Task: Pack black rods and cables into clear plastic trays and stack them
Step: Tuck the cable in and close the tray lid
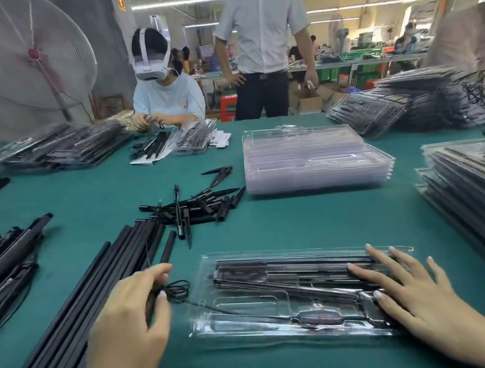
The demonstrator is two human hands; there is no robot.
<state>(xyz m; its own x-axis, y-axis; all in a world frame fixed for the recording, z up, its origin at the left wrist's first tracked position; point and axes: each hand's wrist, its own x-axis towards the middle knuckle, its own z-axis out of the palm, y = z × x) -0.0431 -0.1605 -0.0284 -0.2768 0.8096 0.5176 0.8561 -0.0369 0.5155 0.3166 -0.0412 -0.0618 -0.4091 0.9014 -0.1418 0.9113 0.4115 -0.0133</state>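
**Q:** Where are the hands, and what is each one doing?

**A:** The right hand [400, 293] lies flat, fingers straight and spread, pressing on the right end of a clear plastic tray [206, 332] on the green table [296, 223] in front of the person. The left hand [130, 317] is just left of the tray, fingers curled around a thin black rod [149, 304] and pinching a small coil of black cable [178, 287].

**Q:** Which step does this look like?

**A:** Filling the tray. Long black rods already sit in its upper channels, and a thin lead runs from the coil into a lower slot. The coil itself is outside the tray, so tucking it into a free pocket seems next, which calls for a steady tray and a gentle feed.

**Q:** How does the tray lie?

**A:** Its long axis runs left to right, as do the rods inside. The loose rods [79, 298] beside the left hand slant from the near left corner towards the table's centre. A stack of empty trays [315, 160] waits beyond.
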